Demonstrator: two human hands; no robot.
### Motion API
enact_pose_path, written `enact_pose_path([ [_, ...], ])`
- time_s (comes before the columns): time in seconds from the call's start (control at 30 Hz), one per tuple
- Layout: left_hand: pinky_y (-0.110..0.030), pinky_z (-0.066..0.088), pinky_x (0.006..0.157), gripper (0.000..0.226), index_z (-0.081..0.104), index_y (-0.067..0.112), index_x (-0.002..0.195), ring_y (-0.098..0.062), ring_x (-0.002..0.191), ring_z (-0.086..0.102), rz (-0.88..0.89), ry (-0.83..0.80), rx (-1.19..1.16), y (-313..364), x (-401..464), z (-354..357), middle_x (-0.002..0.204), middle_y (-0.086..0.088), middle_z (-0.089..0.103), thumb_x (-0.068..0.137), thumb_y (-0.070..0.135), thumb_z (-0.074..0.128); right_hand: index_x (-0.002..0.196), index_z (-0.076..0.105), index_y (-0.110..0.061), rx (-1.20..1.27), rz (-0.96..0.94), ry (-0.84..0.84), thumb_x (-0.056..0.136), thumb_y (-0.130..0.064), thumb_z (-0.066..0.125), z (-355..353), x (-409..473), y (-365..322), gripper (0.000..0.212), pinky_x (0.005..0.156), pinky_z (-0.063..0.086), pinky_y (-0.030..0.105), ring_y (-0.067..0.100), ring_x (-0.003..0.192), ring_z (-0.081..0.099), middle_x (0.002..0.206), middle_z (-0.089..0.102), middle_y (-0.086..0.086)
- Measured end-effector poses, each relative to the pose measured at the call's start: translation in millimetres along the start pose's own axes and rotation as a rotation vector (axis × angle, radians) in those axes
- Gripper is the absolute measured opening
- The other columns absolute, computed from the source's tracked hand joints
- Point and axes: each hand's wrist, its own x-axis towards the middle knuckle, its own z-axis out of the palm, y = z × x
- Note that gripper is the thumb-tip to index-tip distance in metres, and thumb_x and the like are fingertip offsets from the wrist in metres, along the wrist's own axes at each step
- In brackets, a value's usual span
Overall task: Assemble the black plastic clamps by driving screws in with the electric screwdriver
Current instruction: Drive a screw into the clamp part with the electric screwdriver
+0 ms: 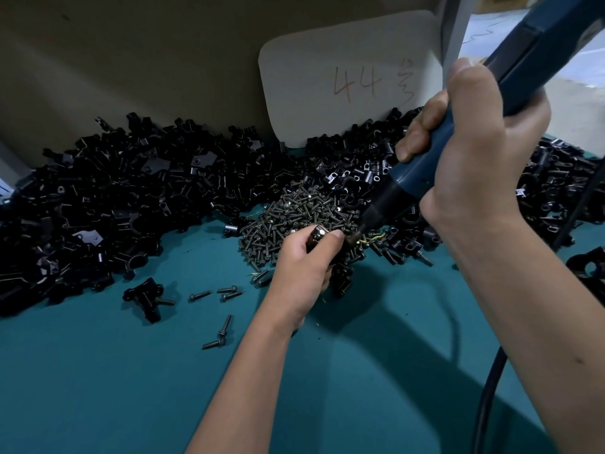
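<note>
Over the screw pile (294,214), left hand (304,263) pinches a clamp (319,235); right hand (471,152) grips the angled screwdriver (425,172).

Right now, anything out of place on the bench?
A few loose screws lie on the mat, apart from the screw pile. One clamp sits alone in front of the clamp heap. Small yellowish shavings lie near the screwdriver tip. No damage visible.

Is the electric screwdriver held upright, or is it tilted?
Tilted. The right hand grips the electric screwdriver, whose body slants down-left toward the clamp in the left hand.
</note>
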Motion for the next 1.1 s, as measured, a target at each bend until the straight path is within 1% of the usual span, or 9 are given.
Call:
enact_pose_path([
  [0.13, -0.021, 0.029, 0.043, 0.034, 0.051, 0.035, 0.063, -0.006, 0.045, 0.033, 0.06, -0.047, 0.125, -0.2, -0.9, 3.7, 0.056, 0.015, 0.04, 0.093, 0.048, 0.06, 0.084, 0.044, -0.01, 0.006, 0.092, -0.21, 0.101, -0.017, 0.057, -5.3, 6.4, -12.6, 0.023, 0.048, 0.04, 0.027, 0.019, 0.043, 0.042, 0.06, 0.046, 0.002],
  [0.27, -0.022, 0.025, 0.044, 0.031, 0.058, 0.039, 0.067, -0.008, 0.047, 0.027, 0.023, -0.171, 0.008, 0.7, -0.5, 5.9, 0.059, 0.012, 0.036, 0.09, 0.058, 0.064, 0.074, 0.045, -0.017, 0.028, 0.107, -0.319, 0.101, -0.021, 0.052, -3.9, 8.0, -24.6, 0.028, 0.049, 0.038, 0.028, 0.018, 0.043, 0.042, 0.058, 0.044, 0.001],
  [0.4, -0.02, 0.024, 0.042, 0.035, 0.052, 0.026, 0.077, -0.01, 0.049, 0.025, -0.023, -0.244, -0.1, -0.7, -0.1, 1.2, 0.064, 0.006, 0.034, 0.09, 0.055, 0.07, 0.073, 0.043, -0.018, 0.05, 0.137, -0.287, 0.097, -0.025, 0.053, -3.0, 8.3, -28.4, 0.027, 0.05, 0.036, 0.028, 0.019, 0.045, 0.039, 0.06, 0.042, 0.001],
  [0.57, -0.017, 0.021, 0.04, 0.04, 0.045, 0.018, 0.081, -0.01, 0.045, 0.02, -0.087, -0.292, -0.136, -1.8, 0.6, -0.8, 0.061, 0.005, 0.028, 0.096, 0.052, 0.061, 0.074, 0.041, -0.018, 0.015, 0.144, -0.262, 0.098, -0.02, 0.05, -6.5, 10.6, -23.7, 0.026, 0.049, 0.037, 0.027, 0.016, 0.046, 0.039, 0.062, 0.043, -0.001],
  [0.67, -0.019, 0.02, 0.04, 0.037, 0.043, 0.019, 0.081, -0.009, 0.045, 0.02, -0.09, -0.248, -0.123, -4.5, 1.1, 1.6, 0.06, 0.008, 0.028, 0.097, 0.046, 0.063, 0.084, 0.039, -0.013, -0.024, 0.092, -0.237, 0.1, -0.012, 0.051, -7.4, 10.2, -19.0, 0.02, 0.049, 0.038, 0.026, 0.018, 0.044, 0.041, 0.061, 0.045, 0.001],
  [0.83, -0.019, 0.021, 0.04, 0.049, 0.044, 0.014, 0.089, -0.008, 0.046, 0.02, -0.087, -0.255, -0.087, -4.6, 1.5, 3.1, 0.06, 0.012, 0.027, 0.094, 0.059, 0.064, 0.105, 0.036, -0.005, -0.039, 0.075, -0.103, 0.1, -0.008, 0.056, -9.9, 13.4, -11.8, 0.02, 0.05, 0.04, 0.029, 0.02, 0.044, 0.041, 0.061, 0.046, 0.003],
  [0.9, -0.018, 0.02, 0.04, 0.048, 0.045, 0.015, 0.094, -0.008, 0.047, 0.019, -0.106, -0.256, -0.081, -4.7, 2.2, 4.4, 0.06, 0.013, 0.026, 0.096, 0.059, 0.063, 0.103, 0.04, -0.005, -0.071, 0.061, -0.033, 0.098, -0.007, 0.058, -11.6, 14.7, -9.3, 0.019, 0.05, 0.04, 0.03, 0.022, 0.042, 0.042, 0.06, 0.047, 0.003],
  [1.0, -0.018, 0.02, 0.039, 0.045, 0.046, 0.019, 0.086, -0.007, 0.047, 0.02, -0.124, -0.255, -0.077, -4.4, 2.5, 5.4, 0.06, 0.013, 0.027, 0.094, 0.06, 0.064, 0.094, 0.043, -0.01, -0.107, 0.063, 0.053, 0.094, -0.006, 0.06, -12.9, 16.2, -7.8, 0.017, 0.049, 0.04, 0.031, 0.023, 0.042, 0.042, 0.058, 0.047, 0.003],
  [1.1, -0.018, 0.019, 0.038, 0.036, 0.055, 0.028, 0.078, -0.006, 0.044, 0.021, -0.113, -0.26, -0.075, -3.8, 1.6, 6.8, 0.057, 0.015, 0.029, 0.096, 0.058, 0.063, 0.097, 0.044, -0.011, -0.122, 0.109, 0.108, 0.094, -0.01, 0.063, -14.2, 18.3, -8.3, 0.019, 0.05, 0.042, 0.031, 0.022, 0.044, 0.044, 0.058, 0.048, 0.002],
])
